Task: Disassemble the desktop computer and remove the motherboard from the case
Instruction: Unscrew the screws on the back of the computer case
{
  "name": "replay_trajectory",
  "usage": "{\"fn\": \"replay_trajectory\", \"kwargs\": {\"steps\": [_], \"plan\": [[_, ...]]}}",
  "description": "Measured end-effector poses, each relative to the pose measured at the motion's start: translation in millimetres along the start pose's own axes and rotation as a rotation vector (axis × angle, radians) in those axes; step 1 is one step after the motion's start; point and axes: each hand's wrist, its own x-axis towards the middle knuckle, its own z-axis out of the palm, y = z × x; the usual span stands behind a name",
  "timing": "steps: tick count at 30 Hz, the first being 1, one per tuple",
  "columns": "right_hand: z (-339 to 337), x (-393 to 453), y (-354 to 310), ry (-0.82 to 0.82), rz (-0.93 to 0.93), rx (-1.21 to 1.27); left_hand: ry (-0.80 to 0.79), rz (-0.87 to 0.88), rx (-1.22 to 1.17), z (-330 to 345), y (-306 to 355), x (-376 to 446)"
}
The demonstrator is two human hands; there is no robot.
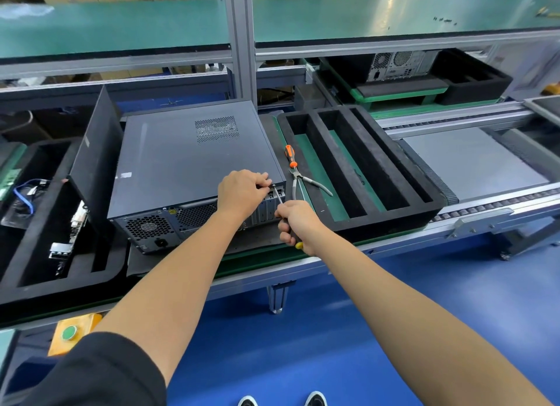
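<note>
A dark grey desktop computer case lies on its side on the belt, its rear panel with fan grilles facing me. My left hand rests on the case's near right corner, fingers curled at the tip of a screwdriver shaft. My right hand grips the screwdriver's dark handle with a yellow end, just off the rear panel. The shaft slants up and left to the case's rear edge. The motherboard is hidden inside the closed case.
An orange-handled screwdriver and long-nose pliers lie right of the case. A black foam tray with long slots stands further right. A loose black panel leans at the left beside a foam tray holding removed parts. A second computer sits at the back.
</note>
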Motion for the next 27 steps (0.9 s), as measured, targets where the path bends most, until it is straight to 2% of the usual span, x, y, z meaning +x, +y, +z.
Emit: {"fn": "replay_trajectory", "kwargs": {"steps": [3, 7, 10, 12, 14, 17, 19, 22, 27], "plan": [[3, 2, 2, 0.08, -0.143, -0.253, 0.003, -0.001, 0.04, 2, 2, 1], [9, 7, 8, 0.26, -0.319, -0.787, -0.004, 0.001, 0.031, 0, 2, 2], [18, 5, 14, 0.381, -0.354, -0.984, -0.026, 0.011, 0.035, -1, 2, 2], [18, 3, 14, 0.397, -0.369, -1.009, -0.039, 0.026, 0.041, -3, 2, 3], [12, 1, 8, 0.327, -0.325, -0.816, -0.046, 0.051, 0.059, -4, 2, 4], [3, -4, -4, 0.171, -0.073, -0.145, -0.054, 0.063, 0.075, -6, 2, 3], [-2, -9, -8, 0.014, 0.013, 0.102, -0.058, 0.059, 0.075, -7, 2, 4], [-5, -13, -3, -0.189, -0.02, 0.223, -0.055, 0.051, 0.069, -7, 1, 3], [-3, -15, 20, -0.278, -0.09, 0.354, -0.07, 0.046, 0.069, -7, 1, 1]]}}
